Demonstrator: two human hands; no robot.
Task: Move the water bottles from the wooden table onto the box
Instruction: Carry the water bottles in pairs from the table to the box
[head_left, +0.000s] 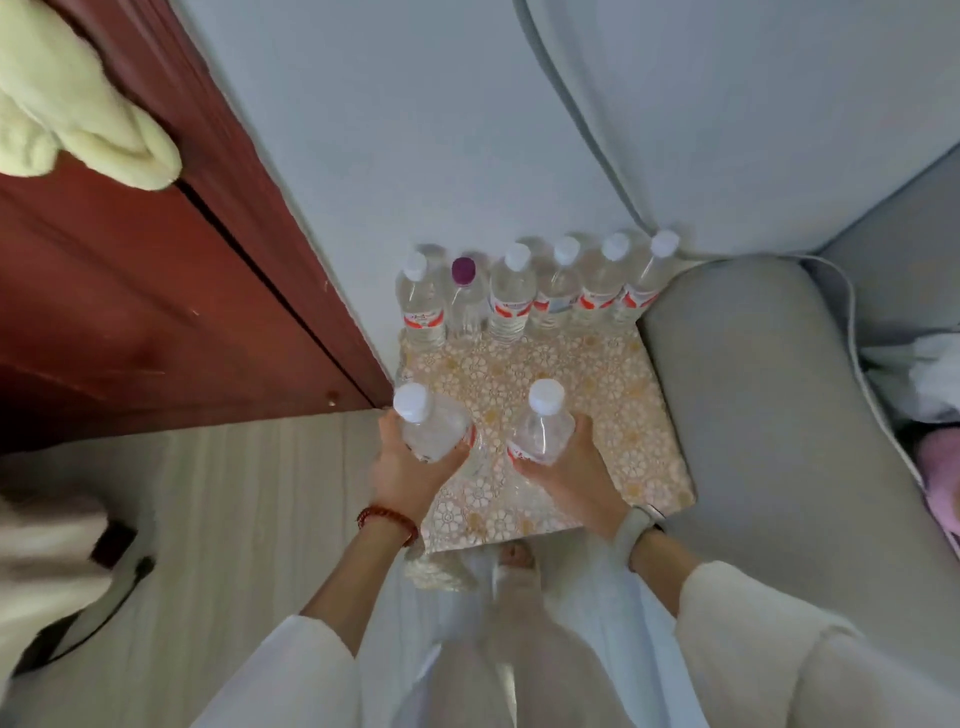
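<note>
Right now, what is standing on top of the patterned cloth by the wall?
Six upright bottles in a row on the patterned cloth: five white caps, one purple cap. The cloth hides what lies beneath it.

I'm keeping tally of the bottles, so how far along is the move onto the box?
Six bottles already stand in a row at the far edge of the patterned box, by the wall. The left hand grips another bottle and the right hand grips one more, both over the box. Setting these two down remains; the wooden table is out of view, so further bottles cannot be ruled out.
</note>
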